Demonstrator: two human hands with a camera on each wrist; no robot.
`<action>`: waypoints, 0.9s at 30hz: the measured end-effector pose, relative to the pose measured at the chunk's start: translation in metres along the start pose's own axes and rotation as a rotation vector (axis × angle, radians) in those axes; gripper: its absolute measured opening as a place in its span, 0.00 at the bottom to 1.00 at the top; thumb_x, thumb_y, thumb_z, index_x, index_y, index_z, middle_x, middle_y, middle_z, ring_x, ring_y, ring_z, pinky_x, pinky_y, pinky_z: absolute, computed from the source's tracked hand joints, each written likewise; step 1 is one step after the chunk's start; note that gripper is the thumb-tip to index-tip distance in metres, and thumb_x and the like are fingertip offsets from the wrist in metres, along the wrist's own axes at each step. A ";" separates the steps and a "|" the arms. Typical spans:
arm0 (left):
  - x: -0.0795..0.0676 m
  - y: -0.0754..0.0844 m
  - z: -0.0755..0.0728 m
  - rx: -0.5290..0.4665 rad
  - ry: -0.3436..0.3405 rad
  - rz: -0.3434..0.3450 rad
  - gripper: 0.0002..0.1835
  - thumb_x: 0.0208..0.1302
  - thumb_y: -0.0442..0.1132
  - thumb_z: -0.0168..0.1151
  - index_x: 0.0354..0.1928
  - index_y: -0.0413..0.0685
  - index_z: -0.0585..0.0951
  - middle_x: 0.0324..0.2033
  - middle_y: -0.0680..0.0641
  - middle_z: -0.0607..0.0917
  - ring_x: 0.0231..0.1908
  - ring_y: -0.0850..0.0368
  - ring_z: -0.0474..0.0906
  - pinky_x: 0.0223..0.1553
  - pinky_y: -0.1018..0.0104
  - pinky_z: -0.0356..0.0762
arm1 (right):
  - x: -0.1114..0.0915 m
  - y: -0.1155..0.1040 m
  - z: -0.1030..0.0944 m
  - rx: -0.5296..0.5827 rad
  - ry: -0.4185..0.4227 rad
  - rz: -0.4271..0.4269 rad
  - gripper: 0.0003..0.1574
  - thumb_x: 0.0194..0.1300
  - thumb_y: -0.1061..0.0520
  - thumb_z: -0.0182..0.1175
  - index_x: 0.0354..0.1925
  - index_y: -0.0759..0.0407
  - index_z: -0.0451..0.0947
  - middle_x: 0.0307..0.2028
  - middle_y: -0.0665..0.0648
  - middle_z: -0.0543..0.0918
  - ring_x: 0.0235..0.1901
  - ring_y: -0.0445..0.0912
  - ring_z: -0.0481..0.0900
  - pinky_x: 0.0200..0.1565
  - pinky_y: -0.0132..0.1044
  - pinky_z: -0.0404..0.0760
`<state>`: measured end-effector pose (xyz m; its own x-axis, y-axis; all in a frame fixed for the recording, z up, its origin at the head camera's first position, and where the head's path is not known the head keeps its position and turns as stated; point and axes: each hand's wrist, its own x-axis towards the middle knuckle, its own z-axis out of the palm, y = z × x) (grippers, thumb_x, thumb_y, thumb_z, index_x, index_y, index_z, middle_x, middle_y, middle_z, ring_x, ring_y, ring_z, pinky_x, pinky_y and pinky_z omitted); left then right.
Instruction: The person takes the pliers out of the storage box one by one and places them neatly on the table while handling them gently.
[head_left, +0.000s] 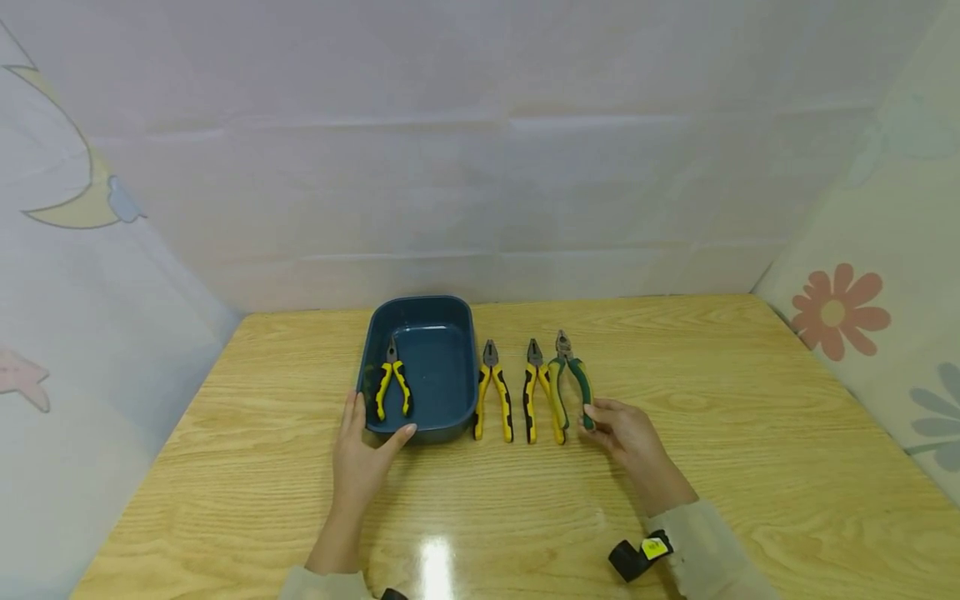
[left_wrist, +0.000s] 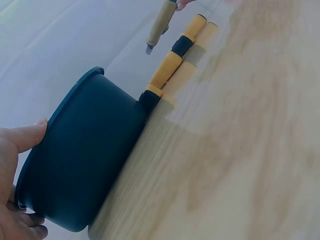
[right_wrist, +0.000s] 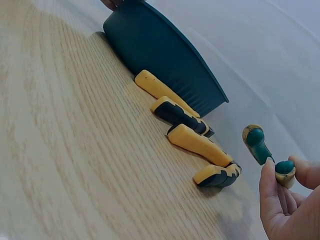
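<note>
My left hand point(head_left: 362, 462) grips the near left corner of a dark blue plastic bin point(head_left: 442, 375), thumb at the near rim and fingers at the left side. Inside the bin, on its left, lie small yellow-and-black pliers point(head_left: 406, 387). Between thumb and fingers, my right hand point(head_left: 630, 437) pinches one handle of green-and-yellow pliers point(head_left: 581, 379); these are raised above the table in the right wrist view, handles spread. Two yellow-and-black pliers lie right of the bin: one pair point(head_left: 506, 404) close beside its wall, the other point(head_left: 529, 408) partly overlapped by the green pair.
Under everything is a wood-grain table point(head_left: 750, 417). A pale cloth wall point(head_left: 487, 167) rises behind its far edge, and printed cloths with a moon point(head_left: 82, 208) and a red flower point(head_left: 832, 312) hang at the sides.
</note>
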<state>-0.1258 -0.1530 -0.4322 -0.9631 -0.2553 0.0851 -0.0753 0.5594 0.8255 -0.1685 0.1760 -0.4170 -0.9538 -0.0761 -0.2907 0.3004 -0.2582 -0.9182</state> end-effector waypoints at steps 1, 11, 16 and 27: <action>0.000 0.000 0.000 -0.001 0.000 0.000 0.55 0.42 0.63 0.60 0.65 0.41 0.47 0.65 0.47 0.43 0.63 0.48 0.39 0.58 0.47 0.46 | 0.000 0.000 0.000 0.001 0.003 0.000 0.30 0.60 0.69 0.47 0.56 0.84 0.49 0.29 0.58 0.75 0.27 0.42 0.76 0.34 0.31 0.76; 0.000 0.002 0.001 -0.009 -0.007 0.002 0.55 0.42 0.63 0.60 0.65 0.41 0.47 0.65 0.48 0.43 0.63 0.49 0.39 0.58 0.48 0.46 | 0.001 0.000 -0.005 0.008 0.015 0.009 0.30 0.60 0.69 0.49 0.55 0.84 0.50 0.29 0.58 0.76 0.27 0.43 0.77 0.35 0.32 0.77; -0.001 0.001 0.002 -0.021 0.024 0.020 0.54 0.42 0.62 0.61 0.65 0.39 0.48 0.65 0.47 0.44 0.63 0.47 0.40 0.57 0.46 0.47 | 0.002 0.001 -0.009 0.007 0.020 0.012 0.30 0.60 0.69 0.49 0.55 0.84 0.50 0.29 0.58 0.76 0.28 0.44 0.77 0.36 0.32 0.77; -0.001 0.002 0.000 -0.007 -0.002 -0.002 0.53 0.44 0.61 0.61 0.65 0.40 0.47 0.65 0.47 0.43 0.63 0.48 0.39 0.58 0.47 0.46 | 0.003 0.003 -0.013 0.005 0.075 0.044 0.35 0.59 0.68 0.50 0.59 0.79 0.47 0.35 0.59 0.73 0.28 0.42 0.77 0.36 0.30 0.76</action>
<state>-0.1252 -0.1517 -0.4307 -0.9634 -0.2552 0.0822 -0.0759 0.5536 0.8293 -0.1707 0.1875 -0.4238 -0.9365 -0.0152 -0.3504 0.3421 -0.2607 -0.9028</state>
